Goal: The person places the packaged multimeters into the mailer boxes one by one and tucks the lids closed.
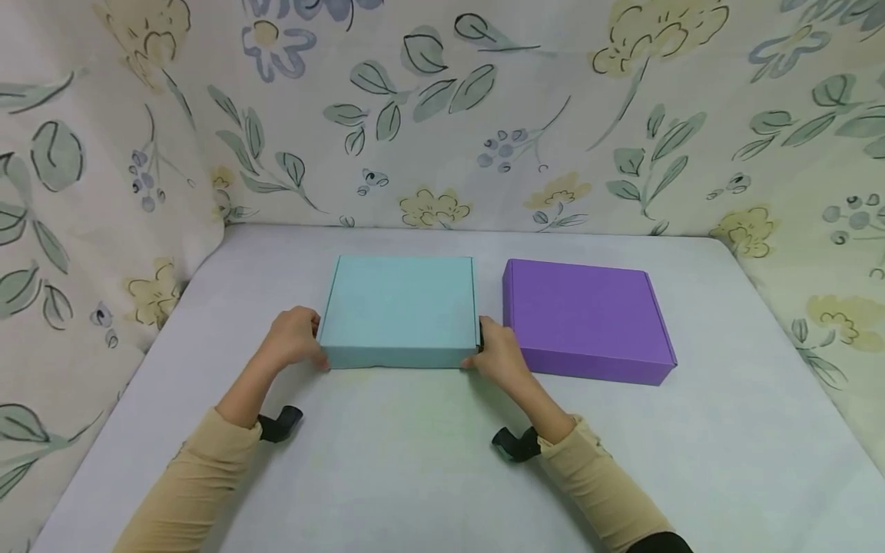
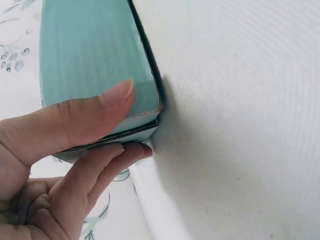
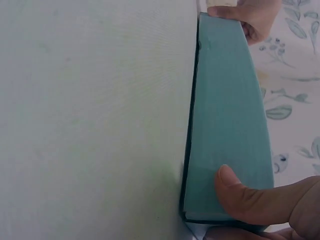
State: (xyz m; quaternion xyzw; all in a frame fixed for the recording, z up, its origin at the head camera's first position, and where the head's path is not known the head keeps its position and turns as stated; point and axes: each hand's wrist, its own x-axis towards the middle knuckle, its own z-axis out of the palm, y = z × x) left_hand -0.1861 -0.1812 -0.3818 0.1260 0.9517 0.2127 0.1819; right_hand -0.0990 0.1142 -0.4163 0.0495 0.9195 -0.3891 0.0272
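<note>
A flat light-teal cardboard box (image 1: 399, 303) lies on the white table with its lid down. My left hand (image 1: 293, 338) grips its near left corner. In the left wrist view, the thumb (image 2: 117, 94) presses on the front face while the fingers (image 2: 100, 167) lie along the end side. The near right corner is held by my right hand (image 1: 499, 353). Its thumb (image 3: 235, 187) rests on the front face in the right wrist view, and the other fingers are partly hidden behind the corner.
Just right of the teal box is a closed purple box (image 1: 588, 319), close to my right hand. Both stand on the white table (image 1: 415, 461). Floral cloth (image 1: 442, 115) hangs behind the table and along its sides. A black strap piece (image 1: 280, 424) sticks out at each wrist.
</note>
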